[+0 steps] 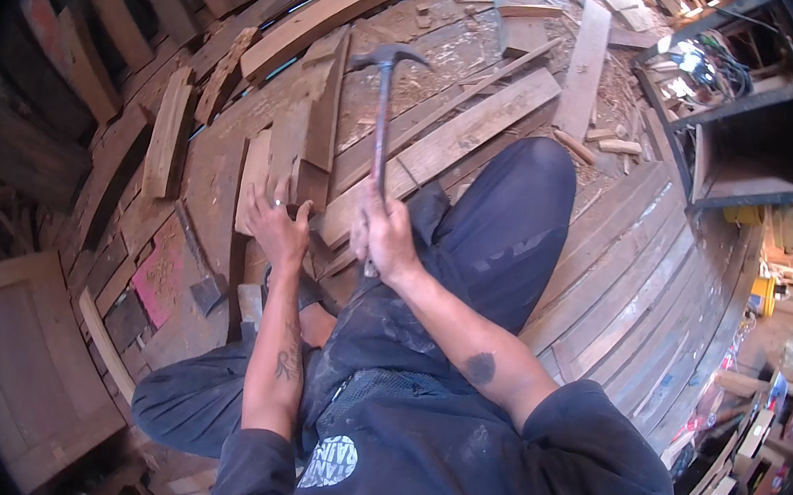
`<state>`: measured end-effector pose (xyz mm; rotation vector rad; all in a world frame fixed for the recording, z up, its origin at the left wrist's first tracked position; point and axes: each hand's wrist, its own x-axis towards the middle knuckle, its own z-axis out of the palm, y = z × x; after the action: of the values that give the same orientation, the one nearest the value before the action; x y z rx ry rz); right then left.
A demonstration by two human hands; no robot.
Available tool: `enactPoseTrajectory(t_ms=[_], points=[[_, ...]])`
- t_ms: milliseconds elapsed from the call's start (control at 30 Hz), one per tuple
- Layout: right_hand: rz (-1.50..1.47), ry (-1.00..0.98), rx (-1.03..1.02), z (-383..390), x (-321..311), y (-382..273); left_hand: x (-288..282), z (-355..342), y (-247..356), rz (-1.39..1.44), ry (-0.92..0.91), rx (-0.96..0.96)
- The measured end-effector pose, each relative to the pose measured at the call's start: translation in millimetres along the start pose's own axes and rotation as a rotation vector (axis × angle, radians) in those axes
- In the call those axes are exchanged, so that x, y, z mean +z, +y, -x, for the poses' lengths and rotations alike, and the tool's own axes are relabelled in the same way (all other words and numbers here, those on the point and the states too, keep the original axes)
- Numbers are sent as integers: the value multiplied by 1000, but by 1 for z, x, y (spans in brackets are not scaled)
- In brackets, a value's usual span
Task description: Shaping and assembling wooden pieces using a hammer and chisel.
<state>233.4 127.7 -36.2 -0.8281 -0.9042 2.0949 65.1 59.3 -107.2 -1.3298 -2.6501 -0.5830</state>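
1. hammer in the right hand, taking the middle of the view as the dial's centre: the handle runs up toward twelve o'clock, and the metal head sits at its far end with the claw side turned toward three.
2. the right hand's fingers are wrapped tight around the lower part of the handle, near its butt end.
3. the left hand is at about nine o'clock, with a ring on one finger. its fingers are spread at the near end of a brown timber; whether they pinch anything small cannot be told.
4. that timber lies at eleven, pointing away from the person. a paler board shows just to its nine o'clock side, close to the left fingers.
5. a small axe lies at nine, beyond the left wrist, beside a pink panel.
6. a long curved-looking beam lies between eleven and twelve; a pale plank lies between one and two, among chips and offcuts.
7. dark trousers cover the bent legs, one knee toward two, the other between seven and eight.
8. a panelled wooden door is at eight, a dark-framed shelf at two, and a yellow container at three.
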Motion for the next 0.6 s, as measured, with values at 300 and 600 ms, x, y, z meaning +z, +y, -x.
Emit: enactPoseTrajectory(t_ms=[300, 600], points=[[-210, 287, 149, -17, -17, -10, 1, -21, 36, 26, 146, 48], [-268, 582, 264, -37, -35, 2, 94, -39, 58, 248, -538, 60]])
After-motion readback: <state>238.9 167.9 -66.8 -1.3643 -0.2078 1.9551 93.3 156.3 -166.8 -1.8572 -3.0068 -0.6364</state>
